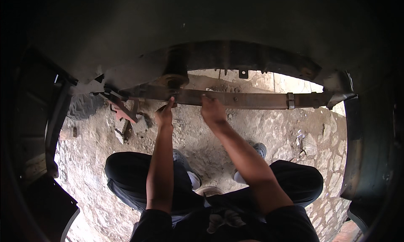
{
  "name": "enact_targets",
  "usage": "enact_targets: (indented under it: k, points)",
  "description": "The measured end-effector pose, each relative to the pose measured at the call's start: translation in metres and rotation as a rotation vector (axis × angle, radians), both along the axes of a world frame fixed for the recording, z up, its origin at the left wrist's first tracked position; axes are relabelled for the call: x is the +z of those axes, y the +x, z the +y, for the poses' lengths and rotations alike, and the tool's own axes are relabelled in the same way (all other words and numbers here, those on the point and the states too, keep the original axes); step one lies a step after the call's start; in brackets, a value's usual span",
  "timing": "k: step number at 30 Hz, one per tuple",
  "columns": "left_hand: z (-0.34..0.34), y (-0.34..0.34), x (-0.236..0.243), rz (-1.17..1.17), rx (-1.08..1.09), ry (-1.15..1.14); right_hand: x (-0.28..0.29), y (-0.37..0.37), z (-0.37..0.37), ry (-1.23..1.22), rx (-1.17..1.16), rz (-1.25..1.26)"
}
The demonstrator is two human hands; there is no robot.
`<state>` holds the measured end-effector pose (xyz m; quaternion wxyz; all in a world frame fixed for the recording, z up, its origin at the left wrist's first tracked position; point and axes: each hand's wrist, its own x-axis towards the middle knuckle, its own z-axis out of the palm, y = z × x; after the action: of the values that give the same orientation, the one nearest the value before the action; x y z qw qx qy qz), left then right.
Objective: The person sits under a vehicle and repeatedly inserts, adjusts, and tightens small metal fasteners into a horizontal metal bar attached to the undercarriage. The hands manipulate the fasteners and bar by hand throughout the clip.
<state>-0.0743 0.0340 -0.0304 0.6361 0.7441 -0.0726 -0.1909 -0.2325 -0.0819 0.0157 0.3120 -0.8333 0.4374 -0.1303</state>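
A long, rusty steel leaf spring [256, 100] with a clamp [290, 100] toward its right end runs across the view beneath a dark vehicle body [206, 23]. A round dark mount [170, 78] sits above the spring, left of centre. My left hand [165, 113] is at the spring just below that mount, its thumb raised and fingers curled on something too dark to make out. A little to the right, my right hand [213, 111] has its fingers curled on the spring, slightly blurred.
A red metal stand [124, 111] leans among broken stone pieces [141, 123] at the left, beside a dark tire [83, 105]. Dark body panels [364, 145] frame both sides. My bent knees and feet [259, 149] are on the rough stone ground [307, 137].
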Motion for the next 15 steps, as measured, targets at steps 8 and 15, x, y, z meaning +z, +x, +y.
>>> enact_targets:
  k: [8,15]
  points:
    - [0.006,-0.012,0.018,0.395,-0.053,0.098,-0.027,-0.032,-0.016,-0.18,-0.043,-0.006]
    - [0.008,-0.002,0.023,0.45,-0.096,0.068,-0.006,0.039,0.011,-0.246,0.182,0.072]
